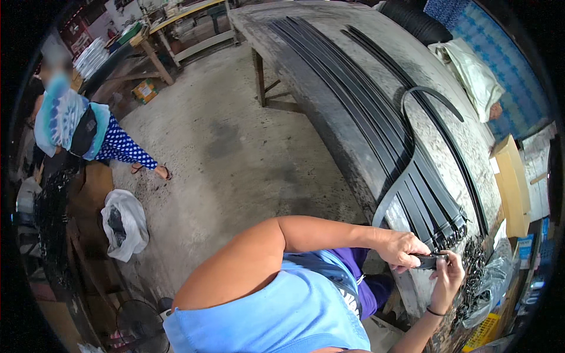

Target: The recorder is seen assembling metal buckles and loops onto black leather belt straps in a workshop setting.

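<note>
At the near end of the long table, both my hands meet on a short black piece (428,261), which looks like the end of a flexible black strip. My left hand (404,249) has its fingers wrapped round the piece's left part. Thumb and fingers of my right hand (448,275) pinch its right end; a dark band circles that wrist. One loose black strip (414,141) curves over the table and passes behind my left forearm. Whether it joins the held piece is hidden. Just beyond my hands lie the ends of a row of flat black strips (421,203).
The worn table (329,132) runs away from me; a narrower bundle of strips (435,112) lies along its right side. Black scraps (471,259) and a clear plastic bag (497,288) are beside my right hand. A cardboard box (511,185) stands right; a person (70,123) is far left.
</note>
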`<act>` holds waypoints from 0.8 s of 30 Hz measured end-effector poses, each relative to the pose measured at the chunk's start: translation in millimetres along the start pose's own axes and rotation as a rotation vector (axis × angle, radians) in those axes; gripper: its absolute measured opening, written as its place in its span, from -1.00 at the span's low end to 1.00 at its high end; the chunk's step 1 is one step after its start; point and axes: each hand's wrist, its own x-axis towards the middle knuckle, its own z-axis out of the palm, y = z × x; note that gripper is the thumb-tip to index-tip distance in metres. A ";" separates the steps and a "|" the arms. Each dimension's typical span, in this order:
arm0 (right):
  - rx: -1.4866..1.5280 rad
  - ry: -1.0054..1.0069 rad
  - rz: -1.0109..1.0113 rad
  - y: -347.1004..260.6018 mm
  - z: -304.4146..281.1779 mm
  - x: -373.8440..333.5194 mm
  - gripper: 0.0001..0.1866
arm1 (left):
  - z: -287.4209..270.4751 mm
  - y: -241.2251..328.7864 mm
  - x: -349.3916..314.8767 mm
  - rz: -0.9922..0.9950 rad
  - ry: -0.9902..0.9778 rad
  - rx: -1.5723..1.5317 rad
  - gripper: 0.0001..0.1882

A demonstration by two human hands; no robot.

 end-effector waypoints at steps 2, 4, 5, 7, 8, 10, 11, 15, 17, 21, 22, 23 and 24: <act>-0.187 0.172 -0.053 11.5 7.8 -3.7 -0.88 | 5.1 -2.0 2.6 0.000 0.043 0.014 -0.67; -0.382 0.264 -0.146 14.5 13.7 -7.0 -0.88 | 8.1 -3.8 4.3 -0.001 0.095 0.027 -0.67; -0.446 0.262 -0.194 12.3 17.7 -13.3 -0.87 | 9.4 -4.1 6.3 0.016 0.171 0.046 -0.70; -0.478 0.204 -0.288 3.3 27.2 -24.2 -0.82 | 10.1 -4.5 12.1 0.049 0.302 0.083 -0.76; -0.387 0.185 -0.300 2.1 30.7 -27.7 -0.81 | 9.5 -4.1 15.1 0.039 0.321 0.068 -0.78; -0.338 0.176 -0.393 -3.6 30.1 -27.6 -0.80 | 7.3 2.8 20.9 0.011 0.324 0.118 -0.78; -0.382 0.185 -0.469 -8.1 28.8 -22.6 -0.80 | 6.2 4.1 24.9 0.000 0.310 0.167 -0.78; -0.134 0.195 -0.184 -16.9 25.8 -10.9 -0.90 | 3.3 8.0 22.0 0.186 0.290 0.323 -0.71; 0.134 0.097 0.005 -20.3 11.4 -6.2 -0.81 | -10.7 -16.4 32.0 0.526 0.255 0.673 -0.62; 0.510 0.026 0.239 -4.4 6.1 -6.6 -0.73 | -7.1 2.5 37.5 0.350 0.144 0.311 -0.41; 0.580 0.004 0.245 -1.5 4.2 -8.7 -0.74 | -10.1 4.6 38.1 0.319 0.020 0.298 -0.43; 0.650 -0.023 0.247 1.9 2.5 -10.9 -0.74 | -10.9 4.9 38.0 0.320 -0.003 0.287 -0.43; 0.650 -0.004 0.252 6.6 1.9 -13.3 -0.74 | -10.8 3.7 37.3 0.179 -0.030 0.184 -0.52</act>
